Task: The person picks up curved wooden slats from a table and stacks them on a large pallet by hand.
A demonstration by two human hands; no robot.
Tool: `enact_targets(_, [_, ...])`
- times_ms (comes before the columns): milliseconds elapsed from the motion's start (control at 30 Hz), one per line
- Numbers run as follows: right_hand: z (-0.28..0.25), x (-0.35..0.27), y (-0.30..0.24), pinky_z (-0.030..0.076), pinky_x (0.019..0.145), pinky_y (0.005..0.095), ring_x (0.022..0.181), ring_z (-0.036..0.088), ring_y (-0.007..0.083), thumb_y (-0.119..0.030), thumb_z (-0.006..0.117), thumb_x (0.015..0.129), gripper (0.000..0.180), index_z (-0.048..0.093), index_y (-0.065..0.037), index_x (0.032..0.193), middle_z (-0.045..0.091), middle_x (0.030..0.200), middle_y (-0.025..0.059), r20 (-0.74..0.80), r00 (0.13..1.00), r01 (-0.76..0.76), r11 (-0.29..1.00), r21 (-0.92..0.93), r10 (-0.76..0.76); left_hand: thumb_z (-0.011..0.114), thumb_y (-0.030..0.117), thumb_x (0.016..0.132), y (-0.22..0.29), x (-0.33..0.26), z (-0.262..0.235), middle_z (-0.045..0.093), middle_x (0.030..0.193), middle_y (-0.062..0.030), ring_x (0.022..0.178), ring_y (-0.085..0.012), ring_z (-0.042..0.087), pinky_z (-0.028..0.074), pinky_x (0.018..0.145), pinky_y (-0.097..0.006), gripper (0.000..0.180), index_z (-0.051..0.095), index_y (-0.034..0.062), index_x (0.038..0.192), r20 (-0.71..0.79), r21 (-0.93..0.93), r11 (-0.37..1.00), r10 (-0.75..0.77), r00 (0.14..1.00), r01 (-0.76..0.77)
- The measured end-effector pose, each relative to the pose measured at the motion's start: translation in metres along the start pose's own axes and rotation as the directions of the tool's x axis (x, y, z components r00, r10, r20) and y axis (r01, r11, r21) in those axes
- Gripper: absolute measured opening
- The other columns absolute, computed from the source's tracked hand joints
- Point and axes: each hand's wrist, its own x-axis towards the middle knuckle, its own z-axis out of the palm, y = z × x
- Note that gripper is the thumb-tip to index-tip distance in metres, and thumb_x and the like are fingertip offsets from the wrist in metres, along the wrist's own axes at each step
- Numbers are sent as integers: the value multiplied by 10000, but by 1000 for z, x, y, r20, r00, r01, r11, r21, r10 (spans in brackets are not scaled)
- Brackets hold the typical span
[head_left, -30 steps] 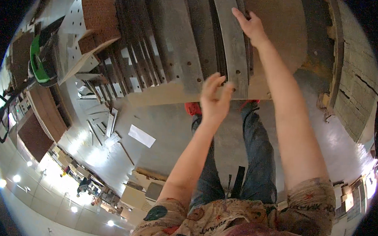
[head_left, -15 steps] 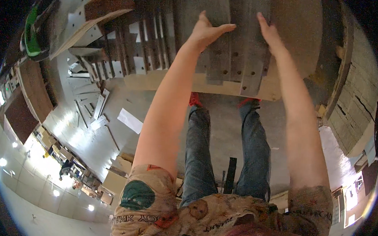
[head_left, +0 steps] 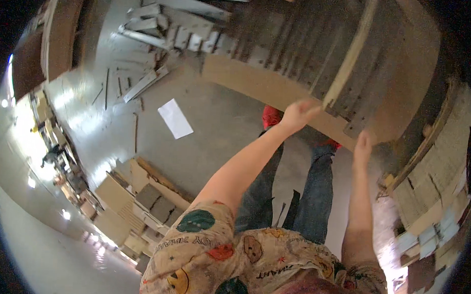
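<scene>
Supporting brown sheet (head_left: 248, 81): its front edge runs just beside your red shoe (head_left: 271, 117); anything drawn too far toward you could tip over that edge and drop there.
Row of dark strips (head_left: 285, 45): they lie close together on the sheet; a hasty sideways drag could scrape neighbours, push them askew or pinch you between two.
Pale slat (head_left: 351, 52): perhaps a board's upturned edge, blur leaves it unclear; if steadied only at the near end, its far end could swing or topple; it slants away from you over the strips, near end at your left hand (head_left: 300, 114); your right hand (head_left: 363, 147) sits closer to you and to the right.
Hands: well apart; the left is curled, the right near the strip ends; you cannot tell whether either grips.
</scene>
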Motion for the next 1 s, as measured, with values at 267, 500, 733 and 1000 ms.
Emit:
enact_targets(267, [43, -173, -125, 392, 916, 355, 1072, 529, 281, -321, 479, 892, 430, 474, -29, 1208, 522, 1186, 195, 481, 875, 125, 987, -99, -63, 571, 459, 815, -134, -239, -236, 613, 820, -59, 750, -132, 533, 430, 691, -284, 490, 626, 17, 1020, -432, -238, 799, -597, 676, 553])
enact_targets(500, [70, -163, -196, 397, 910, 365, 1036, 540, 321, -394, 477, 870, 494, 482, -22, 1195, 526, 1166, 209, 627, 749, 382, 912, -148, -212, 581, 408, 821, -204, -377, -239, 504, 614, 12, 589, -112, 444, 379, 531, -309, 390, 595, 37, 703, -603, -649, 712, -697, 388, 269])
enact_targets(733, [51, -119, -164, 355, 958, 385, 1135, 467, 341, -413, 444, 862, 532, 504, 21, 1164, 512, 1185, 226, 621, 761, 499, 781, -376, -187, 530, 482, 816, -176, -424, -93, 625, 988, -170, 932, -238, 592, 431, 841, -334, 498, 613, 56, 1061, -192, -296, 795, -593, 782, 530])
enact_targets(1000, [14, -113, -103, 410, 868, 382, 1009, 543, 337, -372, 497, 848, 487, 545, 67, 1053, 575, 1060, 237, 580, 795, 451, 812, -371, -177, 556, 409, 810, -177, -437, -218, 629, 989, -160, 931, -261, 596, 448, 819, -342, 450, 614, 32, 1048, -252, -391, 733, -667, 701, 557])
